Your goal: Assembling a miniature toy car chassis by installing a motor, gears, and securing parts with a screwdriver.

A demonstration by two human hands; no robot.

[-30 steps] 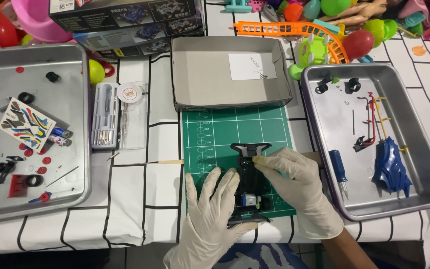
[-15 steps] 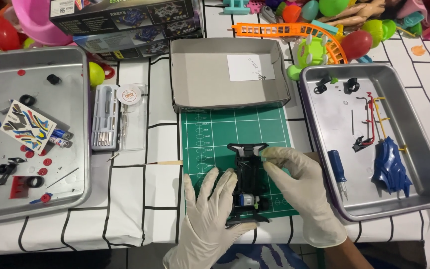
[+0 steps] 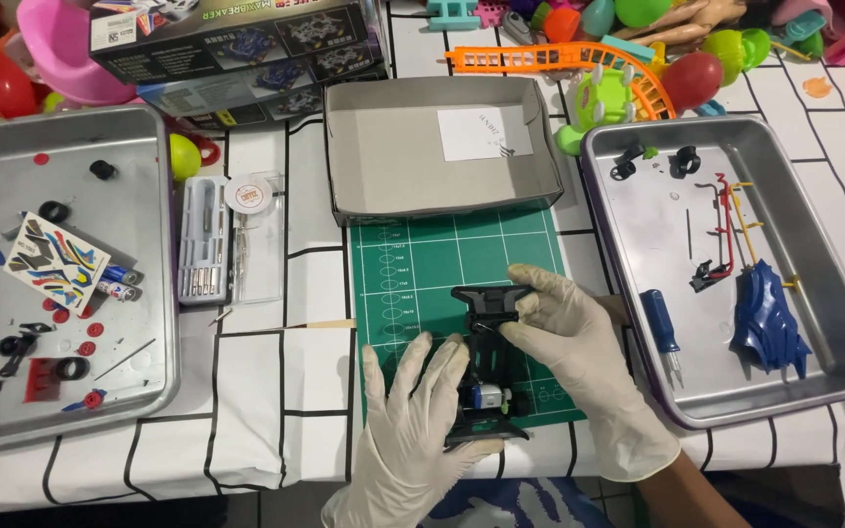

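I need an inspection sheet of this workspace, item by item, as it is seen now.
Surface: white grid-patterned cloth with a green cutting mat.
Job's things: black toy car chassis on the mat.
Clutter: left metal tray of small parts; right metal tray with blue car body; grey cardboard box.
Hands: left hand and right hand, both gloved, grip the chassis.
Cables: nothing seen.
Surroundings: coloured plastic toys behind.
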